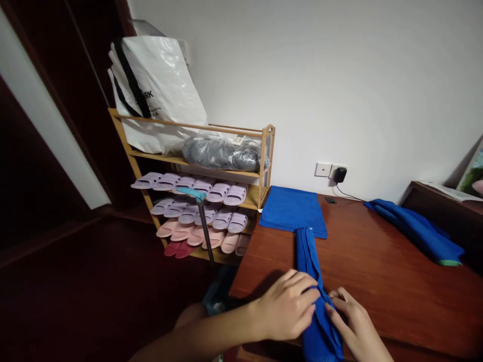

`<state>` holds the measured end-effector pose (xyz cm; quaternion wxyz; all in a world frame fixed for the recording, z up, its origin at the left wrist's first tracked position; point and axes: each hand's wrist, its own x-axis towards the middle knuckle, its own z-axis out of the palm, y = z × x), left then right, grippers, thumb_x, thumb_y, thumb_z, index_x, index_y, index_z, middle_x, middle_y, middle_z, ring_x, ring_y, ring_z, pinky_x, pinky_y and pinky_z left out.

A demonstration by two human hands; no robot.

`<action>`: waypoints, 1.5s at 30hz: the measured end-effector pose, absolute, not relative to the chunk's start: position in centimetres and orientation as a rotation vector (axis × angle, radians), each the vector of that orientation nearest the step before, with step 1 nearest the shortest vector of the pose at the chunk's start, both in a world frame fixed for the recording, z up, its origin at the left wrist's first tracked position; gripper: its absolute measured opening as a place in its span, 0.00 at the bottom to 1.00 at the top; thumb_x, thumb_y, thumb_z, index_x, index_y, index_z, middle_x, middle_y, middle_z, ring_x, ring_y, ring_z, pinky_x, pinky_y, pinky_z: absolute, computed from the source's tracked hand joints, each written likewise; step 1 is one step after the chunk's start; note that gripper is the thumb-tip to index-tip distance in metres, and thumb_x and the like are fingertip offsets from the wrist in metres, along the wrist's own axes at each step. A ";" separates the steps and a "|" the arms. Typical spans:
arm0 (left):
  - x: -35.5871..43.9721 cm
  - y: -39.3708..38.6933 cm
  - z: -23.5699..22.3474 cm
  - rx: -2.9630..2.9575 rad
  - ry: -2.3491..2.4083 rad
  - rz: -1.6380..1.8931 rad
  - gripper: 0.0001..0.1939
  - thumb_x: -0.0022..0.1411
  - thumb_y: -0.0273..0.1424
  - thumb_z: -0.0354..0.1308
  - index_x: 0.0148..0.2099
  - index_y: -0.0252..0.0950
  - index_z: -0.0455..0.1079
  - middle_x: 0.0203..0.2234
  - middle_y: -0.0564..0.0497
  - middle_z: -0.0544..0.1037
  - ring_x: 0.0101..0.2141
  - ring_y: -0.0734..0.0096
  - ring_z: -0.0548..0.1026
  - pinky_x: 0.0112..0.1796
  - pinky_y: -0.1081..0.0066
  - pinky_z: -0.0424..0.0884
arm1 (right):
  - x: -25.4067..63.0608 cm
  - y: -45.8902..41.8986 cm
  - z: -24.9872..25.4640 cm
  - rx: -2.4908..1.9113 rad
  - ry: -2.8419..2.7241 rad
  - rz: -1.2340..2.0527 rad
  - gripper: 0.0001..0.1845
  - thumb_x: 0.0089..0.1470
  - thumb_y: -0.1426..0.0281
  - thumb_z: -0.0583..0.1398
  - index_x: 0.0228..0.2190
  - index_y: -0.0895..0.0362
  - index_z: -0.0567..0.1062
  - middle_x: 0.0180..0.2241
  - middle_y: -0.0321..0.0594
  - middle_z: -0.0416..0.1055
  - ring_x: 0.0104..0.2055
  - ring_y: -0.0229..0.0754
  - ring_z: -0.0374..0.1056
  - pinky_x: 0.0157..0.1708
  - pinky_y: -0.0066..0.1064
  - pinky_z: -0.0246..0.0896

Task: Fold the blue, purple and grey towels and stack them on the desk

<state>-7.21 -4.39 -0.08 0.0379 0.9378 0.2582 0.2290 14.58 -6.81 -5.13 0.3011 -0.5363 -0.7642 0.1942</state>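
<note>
A long narrow blue towel (pixel 307 256) lies lengthwise on the reddish wooden table (pixel 377 271), its near end hanging over the front edge. My left hand (pixel 289 309) rests on the towel's left side with fingers curled over the cloth. My right hand (pixel 354 324) presses the towel's right side, fingertips pinching a fold. A folded flat blue towel (pixel 292 211) sits at the table's far left corner, touching the long one's far end. Another crumpled blue towel (pixel 418 231) lies at the far right.
A bamboo shoe rack (pixel 264 151) holds several pink and lilac slippers, a white bag (pixel 158 85) and a grey bundle. A handle with a teal top (pixel 198 201) stands in front of the rack. A charger (pixel 339 175) is plugged into the wall. A dark side table (pixel 441 201) stands right.
</note>
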 end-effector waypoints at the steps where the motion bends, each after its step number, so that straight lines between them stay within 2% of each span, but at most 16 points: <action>1: -6.7 -4.5 -0.3 2.896 0.754 0.700 0.12 0.65 0.31 0.49 0.49 0.34 0.66 0.48 0.44 0.72 0.50 0.62 0.67 0.51 0.65 0.59 | 14.6 -6.7 -5.4 -1.397 -2.037 0.501 0.18 0.58 0.57 0.50 0.33 0.54 0.75 0.35 0.40 0.72 0.40 0.38 0.68 0.42 0.25 0.62; 5: -5.4 -4.5 -1.7 2.964 0.747 0.651 0.21 0.67 0.40 0.49 0.57 0.33 0.61 0.56 0.41 0.66 0.57 0.60 0.60 0.54 0.62 0.56 | 15.3 -6.6 -6.8 -1.446 -2.071 0.386 0.19 0.58 0.57 0.50 0.25 0.54 0.72 0.30 0.38 0.70 0.36 0.39 0.68 0.38 0.28 0.62; 7: -5.5 -4.5 -2.2 2.988 0.741 0.627 0.23 0.67 0.40 0.48 0.59 0.34 0.58 0.57 0.42 0.64 0.58 0.60 0.59 0.55 0.61 0.54 | 16.1 -6.8 -7.9 -1.532 -2.070 0.249 0.19 0.57 0.57 0.50 0.24 0.54 0.71 0.29 0.38 0.70 0.35 0.41 0.68 0.37 0.31 0.61; 11: -6.0 -4.4 -2.2 2.993 0.733 0.596 0.17 0.63 0.35 0.52 0.53 0.35 0.64 0.51 0.43 0.70 0.52 0.59 0.65 0.51 0.61 0.57 | 18.1 -6.5 -9.9 -1.702 -2.074 -0.029 0.18 0.55 0.55 0.51 0.26 0.53 0.73 0.30 0.39 0.71 0.36 0.45 0.69 0.35 0.37 0.60; 13: -6.3 -4.1 -1.9 3.012 0.737 0.559 0.12 0.60 0.34 0.55 0.45 0.35 0.67 0.44 0.45 0.72 0.46 0.59 0.68 0.48 0.62 0.59 | 18.6 -6.0 -10.0 -1.722 -2.086 -0.183 0.17 0.53 0.55 0.53 0.30 0.52 0.74 0.31 0.41 0.72 0.36 0.47 0.69 0.33 0.38 0.60; 15: -6.5 -3.8 -1.8 3.063 0.720 0.536 0.08 0.59 0.33 0.55 0.39 0.34 0.67 0.40 0.46 0.72 0.43 0.60 0.68 0.47 0.62 0.60 | 18.2 -5.4 -9.3 -1.686 -2.080 -0.351 0.19 0.52 0.56 0.53 0.41 0.52 0.73 0.40 0.45 0.72 0.41 0.50 0.69 0.34 0.40 0.60; 18: -6.9 -3.4 -1.9 3.135 0.672 0.546 0.05 0.63 0.28 0.52 0.39 0.35 0.67 0.38 0.47 0.72 0.43 0.62 0.68 0.49 0.62 0.57 | 16.1 -4.8 -7.8 -1.549 -2.219 -0.373 0.27 0.55 0.60 0.51 0.56 0.48 0.61 0.57 0.46 0.60 0.55 0.51 0.61 0.44 0.46 0.58; 20: -7.5 -3.3 -2.1 3.142 0.667 0.559 0.06 0.65 0.26 0.49 0.40 0.35 0.67 0.38 0.48 0.73 0.44 0.64 0.68 0.49 0.64 0.56 | 14.4 -4.8 -7.4 -1.475 -2.363 -0.246 0.27 0.58 0.62 0.49 0.59 0.45 0.56 0.60 0.42 0.55 0.58 0.47 0.58 0.49 0.46 0.56; 23: -9.3 -3.0 -2.2 3.104 0.723 0.571 0.07 0.66 0.23 0.48 0.41 0.35 0.67 0.38 0.48 0.73 0.44 0.65 0.68 0.49 0.65 0.57 | 12.9 -5.1 -8.1 -1.494 -2.407 -0.157 0.28 0.61 0.63 0.46 0.61 0.47 0.50 0.61 0.40 0.53 0.61 0.44 0.53 0.53 0.46 0.54; 26: -12.5 -2.8 -2.2 3.018 0.891 0.572 0.12 0.62 0.17 0.47 0.42 0.36 0.66 0.38 0.48 0.72 0.43 0.65 0.68 0.47 0.65 0.58 | 14.0 -5.4 -9.6 -1.540 -2.391 -0.198 0.29 0.61 0.62 0.46 0.62 0.48 0.46 0.62 0.40 0.50 0.62 0.43 0.51 0.53 0.44 0.55; 29: -16.2 -2.9 -2.2 2.903 1.088 0.543 0.15 0.57 0.14 0.46 0.39 0.37 0.66 0.35 0.50 0.71 0.38 0.66 0.67 0.43 0.66 0.61 | 17.3 -5.5 -11.0 -1.566 -2.369 -0.244 0.31 0.60 0.62 0.47 0.62 0.48 0.45 0.62 0.39 0.51 0.62 0.43 0.52 0.52 0.43 0.57; 32: -19.2 -3.6 -2.1 2.813 1.199 0.546 0.15 0.57 0.14 0.46 0.37 0.37 0.66 0.36 0.50 0.71 0.39 0.64 0.67 0.41 0.67 0.63 | 22.0 -5.6 -11.8 -1.585 -2.331 -0.224 0.31 0.59 0.61 0.48 0.62 0.48 0.47 0.61 0.40 0.52 0.62 0.45 0.52 0.52 0.43 0.58; 38: -20.6 -4.5 -0.2 2.742 1.113 0.541 0.16 0.52 0.17 0.47 0.37 0.39 0.69 0.41 0.51 0.73 0.45 0.62 0.67 0.48 0.64 0.61 | 27.5 -4.9 -10.5 -1.578 -2.306 -0.029 0.27 0.56 0.56 0.49 0.55 0.49 0.65 0.58 0.41 0.58 0.57 0.49 0.60 0.49 0.45 0.62; 40: -19.0 -3.9 0.4 2.704 1.124 0.609 0.17 0.52 0.17 0.46 0.38 0.39 0.71 0.45 0.51 0.72 0.48 0.62 0.66 0.51 0.64 0.60 | 26.0 -4.3 -9.6 -1.600 -2.226 -0.057 0.27 0.56 0.55 0.49 0.55 0.51 0.65 0.58 0.43 0.58 0.57 0.49 0.61 0.50 0.47 0.60; 42: -16.6 -2.9 0.4 2.666 1.148 0.665 0.20 0.56 0.19 0.45 0.46 0.38 0.70 0.52 0.50 0.69 0.53 0.64 0.64 0.54 0.64 0.57 | 23.1 -3.7 -8.9 -1.634 -2.124 -0.098 0.29 0.57 0.55 0.47 0.57 0.53 0.60 0.61 0.45 0.54 0.60 0.48 0.55 0.54 0.47 0.57; 45: -12.9 -1.2 -1.0 2.656 1.187 0.561 0.23 0.66 0.30 0.45 0.63 0.38 0.56 0.63 0.48 0.53 0.61 0.60 0.52 0.58 0.60 0.51 | 18.5 -3.1 -8.7 -1.718 -2.131 -0.108 0.34 0.57 0.51 0.46 0.61 0.52 0.53 0.64 0.43 0.45 0.65 0.47 0.43 0.57 0.47 0.52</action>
